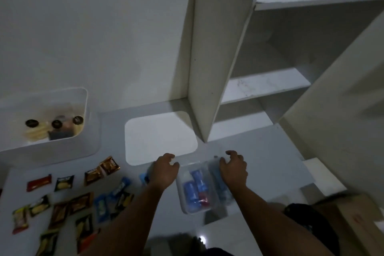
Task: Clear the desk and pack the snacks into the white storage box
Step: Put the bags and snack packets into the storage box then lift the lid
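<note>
Both hands on the clear tub (pixel 195 189) of bottles near the surface's (pixel 259 151) front edge — left hand (pixel 164 169) and right hand (pixel 234 169) fingers curled over its sides. Open room ahead by the flat lid (pixel 160 137). White storage box (pixel 62 147) far left, snack packets (pixel 64 199) scattered below it.

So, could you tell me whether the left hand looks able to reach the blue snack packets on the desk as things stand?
Probably yes: the left hand sits on the clear tray's edge, and the blue snack packets lie uncovered just to its left with nothing between.
</note>
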`<state>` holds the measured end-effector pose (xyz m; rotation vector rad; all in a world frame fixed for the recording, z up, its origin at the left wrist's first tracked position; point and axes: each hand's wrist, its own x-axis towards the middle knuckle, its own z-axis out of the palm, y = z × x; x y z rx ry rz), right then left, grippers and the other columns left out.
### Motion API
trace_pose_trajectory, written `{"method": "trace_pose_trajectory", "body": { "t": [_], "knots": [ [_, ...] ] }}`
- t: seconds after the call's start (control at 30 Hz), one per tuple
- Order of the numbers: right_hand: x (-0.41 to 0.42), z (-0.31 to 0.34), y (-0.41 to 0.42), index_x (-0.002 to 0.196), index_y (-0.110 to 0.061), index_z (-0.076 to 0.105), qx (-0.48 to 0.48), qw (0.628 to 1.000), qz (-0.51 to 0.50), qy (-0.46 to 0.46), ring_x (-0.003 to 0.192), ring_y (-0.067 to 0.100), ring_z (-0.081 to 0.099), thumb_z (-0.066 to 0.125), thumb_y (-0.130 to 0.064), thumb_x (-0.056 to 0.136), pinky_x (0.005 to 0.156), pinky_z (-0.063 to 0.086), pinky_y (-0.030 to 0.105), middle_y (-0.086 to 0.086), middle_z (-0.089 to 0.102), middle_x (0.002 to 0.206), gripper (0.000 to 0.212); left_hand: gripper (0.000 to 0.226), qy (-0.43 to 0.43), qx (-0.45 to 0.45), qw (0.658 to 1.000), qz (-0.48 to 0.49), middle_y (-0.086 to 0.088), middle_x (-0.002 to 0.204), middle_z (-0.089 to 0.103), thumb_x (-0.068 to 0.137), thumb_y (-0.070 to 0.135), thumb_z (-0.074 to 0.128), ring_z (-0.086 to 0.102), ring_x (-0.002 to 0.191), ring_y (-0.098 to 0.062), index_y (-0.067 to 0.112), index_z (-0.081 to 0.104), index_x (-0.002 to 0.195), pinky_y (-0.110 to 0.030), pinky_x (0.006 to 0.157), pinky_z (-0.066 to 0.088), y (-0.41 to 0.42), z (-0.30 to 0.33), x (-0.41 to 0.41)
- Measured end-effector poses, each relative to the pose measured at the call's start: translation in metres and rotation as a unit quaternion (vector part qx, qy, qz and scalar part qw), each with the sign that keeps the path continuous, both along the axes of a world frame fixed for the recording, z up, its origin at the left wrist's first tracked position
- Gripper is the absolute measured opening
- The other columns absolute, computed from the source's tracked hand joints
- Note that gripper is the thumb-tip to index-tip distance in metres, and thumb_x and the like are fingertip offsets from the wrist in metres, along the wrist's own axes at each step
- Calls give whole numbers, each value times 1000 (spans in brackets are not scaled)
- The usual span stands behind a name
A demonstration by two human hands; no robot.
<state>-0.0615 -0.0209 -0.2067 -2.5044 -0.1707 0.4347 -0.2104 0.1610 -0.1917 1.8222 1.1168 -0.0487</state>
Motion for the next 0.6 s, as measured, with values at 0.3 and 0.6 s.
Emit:
{"method": "trace_pose_trajectory", "body": {
  "t": [0.3, 0.6],
  "knots": [
    [32, -46, -69, 106, 1, 72, -26, 984, -6, 176, 107, 36, 68, 63, -26, 96, 83, 47, 31, 19, 73, 109, 30, 33, 61, -154, 981, 99, -14, 102, 66, 95, 12, 66, 63, 86, -24, -1, 65, 125, -44, 93, 56, -66, -28, -15],
    [71, -21, -50, 88, -9, 76, 107, 980, -6, 167, 87, 29, 74, 64, -13, 95, 87, 61, 44, 13, 77, 94, 14, 49, 5, -259, 943, 207, -13, 115, 68, 98, 47, 60, 67, 99, -26, 5, 64, 121, -39, 78, 58, -74, -17, -11]
  ]
}}
